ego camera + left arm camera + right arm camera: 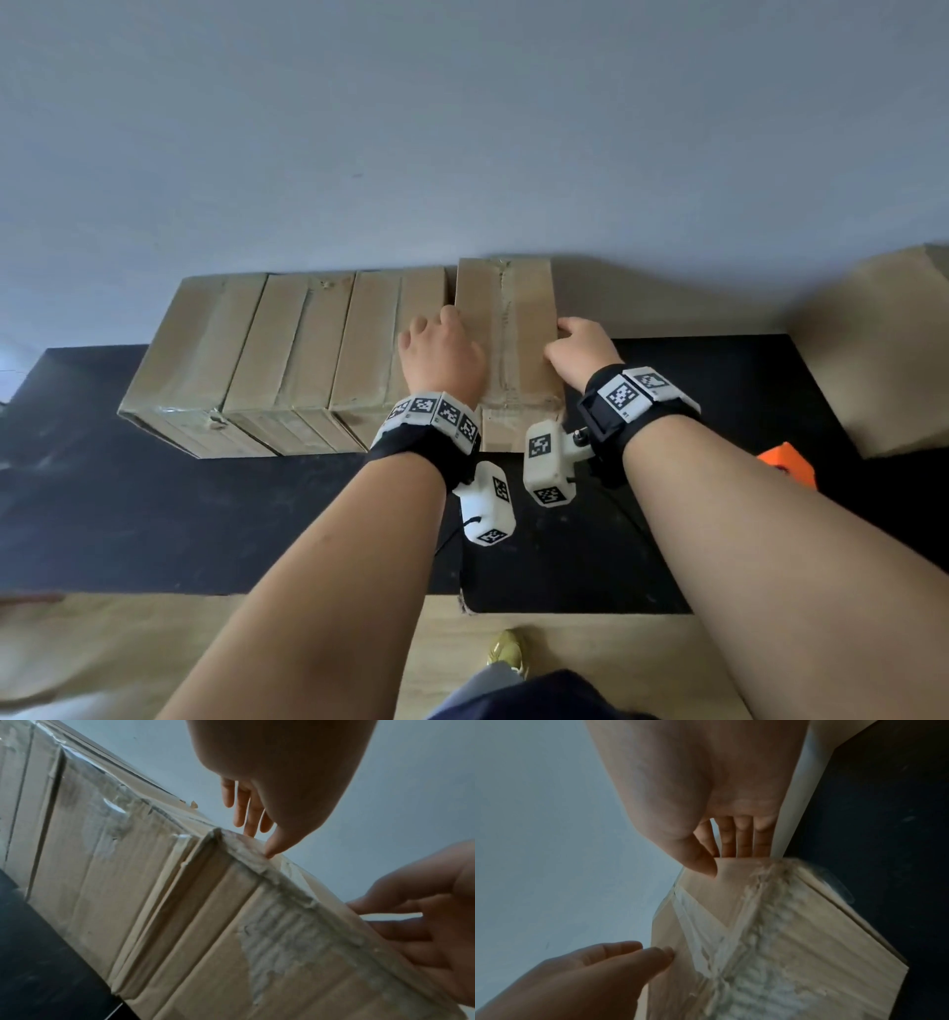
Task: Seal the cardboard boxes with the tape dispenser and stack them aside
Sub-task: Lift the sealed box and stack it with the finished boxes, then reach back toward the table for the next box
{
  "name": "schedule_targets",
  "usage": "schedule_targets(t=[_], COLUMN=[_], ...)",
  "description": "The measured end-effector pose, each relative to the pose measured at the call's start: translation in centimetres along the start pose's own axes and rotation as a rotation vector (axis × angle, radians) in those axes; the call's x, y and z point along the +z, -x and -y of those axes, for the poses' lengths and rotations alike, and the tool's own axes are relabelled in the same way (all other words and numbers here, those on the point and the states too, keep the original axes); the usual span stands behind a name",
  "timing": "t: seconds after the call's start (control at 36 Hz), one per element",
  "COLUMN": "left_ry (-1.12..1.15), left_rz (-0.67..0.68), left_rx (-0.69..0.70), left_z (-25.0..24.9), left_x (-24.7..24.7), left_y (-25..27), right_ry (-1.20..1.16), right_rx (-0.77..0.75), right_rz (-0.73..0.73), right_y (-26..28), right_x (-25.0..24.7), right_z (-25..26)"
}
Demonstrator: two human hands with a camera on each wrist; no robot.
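Now the box (513,318) is clasped across its width: left hand (444,357) at the edge beside the row (287,349), right hand (580,349) opposite.

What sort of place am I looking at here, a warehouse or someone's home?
Probably a small packing spot in a plain room: taped cardboard boxes lined up on a black table against a bare wall, above a wooden floor.

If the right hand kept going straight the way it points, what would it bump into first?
Probably the grey wall. The right hand grips the right edge of the taped box, pointing along it; nothing else shows between, though depth is unclear.
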State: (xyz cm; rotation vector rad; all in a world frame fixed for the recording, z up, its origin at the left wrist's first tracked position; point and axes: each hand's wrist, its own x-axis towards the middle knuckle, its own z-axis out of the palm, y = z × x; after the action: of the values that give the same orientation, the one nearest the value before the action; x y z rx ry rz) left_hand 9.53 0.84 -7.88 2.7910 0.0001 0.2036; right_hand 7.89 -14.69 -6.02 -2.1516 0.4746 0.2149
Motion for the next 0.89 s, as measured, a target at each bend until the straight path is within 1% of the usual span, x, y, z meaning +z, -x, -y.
schedule_targets(t=[0.06,0.17,0.28,0.42,0.53,0.75,0.89], left_ry=[-0.037,-0.041,-0.014,0.010,0.040,0.064,0.062], left_rz=[0.012,0.095,0.097,0.111,0.134,0.167,0.223], left_rx=[0.030,0.088,0.127,0.131,0.167,0.317,0.388], left_z=[0.5,1.6,1.6,0.2,-2.0,-9.0,-13.3], left_x=[0.4,1.1,1.4,1.3,1.4,3.1,5.1], left_y=[-0.2,-0.6,-0.9,-1.3,-1.4,0.5,3.1], right_ry=[0.011,0.027,0.029,0.000,-0.049,-0.101,-0.059], right_rx=[0.009,0.002,0.017,0.029,0.056,0.228,0.294], right_rz=[-0.004,0.019,0.001,-0.042,-0.105,-0.264,-0.278], right_y=[-0.7,-1.5,-2.2,-2.1,-1.6,0.6,2.7], right_x=[0.6,1.8,1.9,1.1,-0.7,-6.2,-9.3], right_z=[0.1,0.3,0.0,-0.8,-2.4,-8.7,-12.9])
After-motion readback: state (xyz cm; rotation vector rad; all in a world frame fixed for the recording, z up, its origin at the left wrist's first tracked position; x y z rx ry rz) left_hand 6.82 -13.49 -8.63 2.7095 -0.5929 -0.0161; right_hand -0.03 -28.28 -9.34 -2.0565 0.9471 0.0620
